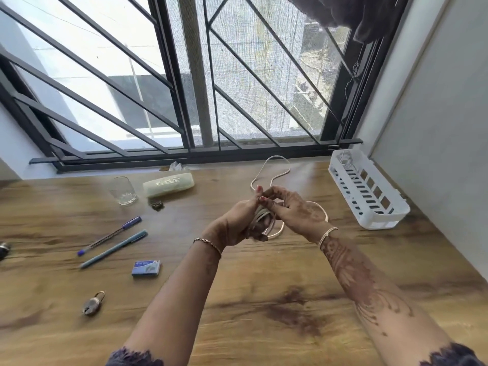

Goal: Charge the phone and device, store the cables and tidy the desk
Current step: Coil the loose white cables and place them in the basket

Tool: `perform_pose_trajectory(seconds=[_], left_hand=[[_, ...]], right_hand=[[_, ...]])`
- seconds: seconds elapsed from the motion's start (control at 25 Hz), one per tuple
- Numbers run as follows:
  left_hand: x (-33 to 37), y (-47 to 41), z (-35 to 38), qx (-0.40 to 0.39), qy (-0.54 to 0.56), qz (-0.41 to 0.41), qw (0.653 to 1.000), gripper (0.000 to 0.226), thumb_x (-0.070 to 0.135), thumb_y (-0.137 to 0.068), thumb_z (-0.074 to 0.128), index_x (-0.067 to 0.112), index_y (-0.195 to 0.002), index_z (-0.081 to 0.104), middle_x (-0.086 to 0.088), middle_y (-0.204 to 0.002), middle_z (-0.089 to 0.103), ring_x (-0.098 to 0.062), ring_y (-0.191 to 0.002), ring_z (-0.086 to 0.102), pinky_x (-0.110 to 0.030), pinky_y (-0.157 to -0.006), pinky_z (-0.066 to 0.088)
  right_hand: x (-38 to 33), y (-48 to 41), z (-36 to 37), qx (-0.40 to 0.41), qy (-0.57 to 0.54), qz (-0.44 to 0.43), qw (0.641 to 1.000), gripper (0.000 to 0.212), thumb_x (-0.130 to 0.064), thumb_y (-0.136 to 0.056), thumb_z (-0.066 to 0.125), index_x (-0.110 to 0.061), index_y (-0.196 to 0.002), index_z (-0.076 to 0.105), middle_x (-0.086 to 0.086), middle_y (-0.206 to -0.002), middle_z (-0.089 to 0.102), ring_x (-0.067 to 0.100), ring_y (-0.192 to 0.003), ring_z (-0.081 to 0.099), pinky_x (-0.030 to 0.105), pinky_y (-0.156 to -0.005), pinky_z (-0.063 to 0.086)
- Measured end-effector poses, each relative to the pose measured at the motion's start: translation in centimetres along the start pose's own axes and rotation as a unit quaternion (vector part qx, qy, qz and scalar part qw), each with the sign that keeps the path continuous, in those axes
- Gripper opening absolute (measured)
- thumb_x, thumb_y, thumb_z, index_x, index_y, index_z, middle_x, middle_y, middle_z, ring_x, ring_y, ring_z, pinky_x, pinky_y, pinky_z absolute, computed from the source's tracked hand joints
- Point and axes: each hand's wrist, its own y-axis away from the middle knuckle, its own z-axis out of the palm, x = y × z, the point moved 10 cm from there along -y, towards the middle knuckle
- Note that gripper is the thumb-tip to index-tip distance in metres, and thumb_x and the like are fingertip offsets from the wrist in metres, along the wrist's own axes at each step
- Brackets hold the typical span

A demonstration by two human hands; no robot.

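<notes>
A white cable [266,169] lies on the wooden desk [264,286], its free end looping toward the window. Several turns of it are coiled around my left hand [239,220], which is shut on the bundle. My right hand [293,210] pinches the same cable just above the coil, fingertips touching those of the left hand. Another loop of cable shows under my right hand. A white slotted plastic basket [369,191] stands at the right by the wall, with a bit of white cable in its far end. No phone or device is in view.
On the left of the desk lie a clear glass [122,191], a pale case [169,184], two pens [111,235], a small blue box [146,268], a padlock [93,303] and a dark object [4,249] at the left edge. The barred window runs along the back.
</notes>
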Motion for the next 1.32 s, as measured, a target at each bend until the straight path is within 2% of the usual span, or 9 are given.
perform_pose_trajectory(seconds=[0.16,0.24,0.32,0.44,0.68,0.8,0.92,1.16,1.32], left_hand=[[1.1,0.0,-1.3,0.118,0.003,0.068,0.991,0.059,0.055,-0.096,0.033,0.016,-0.061,0.06,-0.001,-0.051,0.049,-0.009,-0.037,0.04,-0.02,-0.039,0.043],[1.5,0.5,-2.6,0.196,-0.008,0.093,0.976,0.051,0.048,-0.097,0.041,0.013,-0.061,0.054,0.002,-0.048,0.053,-0.006,-0.035,0.048,-0.017,-0.037,0.041],[1.9,0.8,-3.8,0.246,-0.035,0.121,0.961,0.046,0.043,-0.097,0.046,0.014,-0.063,0.053,0.005,-0.048,0.054,-0.003,-0.037,0.05,-0.017,-0.038,0.039],[2.0,0.9,-4.6,0.259,-0.078,0.147,0.951,0.037,0.041,-0.097,0.046,0.013,-0.075,0.057,0.004,-0.059,0.054,-0.008,-0.051,0.049,-0.022,-0.045,0.042],[1.8,1.0,-3.2,0.21,-0.074,0.189,0.956,0.002,0.01,-0.1,0.041,0.011,-0.099,0.04,-0.002,-0.076,0.051,-0.008,-0.067,0.049,-0.02,-0.058,0.044],[2.0,1.5,-3.6,0.235,-0.094,0.214,0.944,0.002,0.01,-0.099,0.044,0.012,-0.1,0.043,-0.001,-0.073,0.052,-0.008,-0.064,0.05,-0.021,-0.055,0.051],[2.3,2.2,-4.3,0.288,-0.098,0.215,0.928,0.001,0.015,-0.098,0.047,0.014,-0.097,0.047,-0.001,-0.072,0.055,-0.009,-0.06,0.052,-0.028,-0.055,0.053],[2.2,1.1,-4.6,0.288,-0.17,0.156,0.929,0.005,0.021,-0.097,0.049,0.02,-0.096,0.054,0.002,-0.072,0.057,-0.018,-0.066,0.05,-0.039,-0.066,0.048],[3.8,1.7,-3.3,0.274,-0.32,0.157,0.893,0.025,0.015,-0.098,0.045,0.018,-0.118,0.06,0.002,-0.088,0.061,-0.014,-0.081,0.055,-0.022,-0.072,0.041]], right_hand=[[-0.3,0.0,-0.6,0.066,0.063,-0.024,0.996,0.004,-0.027,-0.091,0.061,-0.025,-0.088,0.059,0.0,-0.085,0.07,0.024,-0.075,0.069,0.027,-0.072,0.055],[-0.9,0.3,-0.6,0.094,0.117,-0.049,0.988,0.005,-0.027,-0.092,0.06,-0.025,-0.089,0.057,-0.008,-0.082,0.067,0.012,-0.07,0.066,0.013,-0.065,0.049],[-1.2,0.5,-0.4,0.113,0.139,-0.067,0.982,0.008,-0.028,-0.092,0.059,-0.02,-0.091,0.059,-0.011,-0.081,0.064,-0.002,-0.065,0.061,0.008,-0.062,0.046],[-0.9,0.3,-0.6,0.136,0.135,-0.065,0.979,0.013,-0.03,-0.093,0.057,-0.017,-0.093,0.058,-0.014,-0.075,0.061,-0.003,-0.059,0.06,0.011,-0.06,0.047],[2.4,-0.4,-2.1,0.183,0.002,0.034,0.983,0.019,-0.029,-0.091,0.06,-0.011,-0.092,0.061,0.004,-0.075,0.066,0.013,-0.058,0.061,0.032,-0.062,0.053],[3.1,-0.2,-1.6,0.177,-0.07,0.06,0.98,0.02,-0.03,-0.09,0.061,-0.011,-0.097,0.059,0.01,-0.082,0.069,0.018,-0.066,0.063,0.04,-0.07,0.054],[2.8,-0.1,-0.8,0.136,-0.134,0.066,0.979,0.027,-0.026,-0.086,0.067,-0.013,-0.104,0.052,0.014,-0.087,0.07,0.018,-0.071,0.063,0.035,-0.072,0.053],[3.1,0.2,-1.1,0.121,-0.076,0.047,0.989,0.021,-0.011,-0.08,0.075,-0.013,-0.092,0.058,0.015,-0.081,0.065,0.017,-0.074,0.062,0.035,-0.073,0.053],[2.9,0.3,-1.6,0.137,-0.065,0.04,0.988,0.022,-0.008,-0.081,0.073,-0.007,-0.096,0.057,0.017,-0.083,0.069,0.016,-0.069,0.065,0.032,-0.07,0.054]])
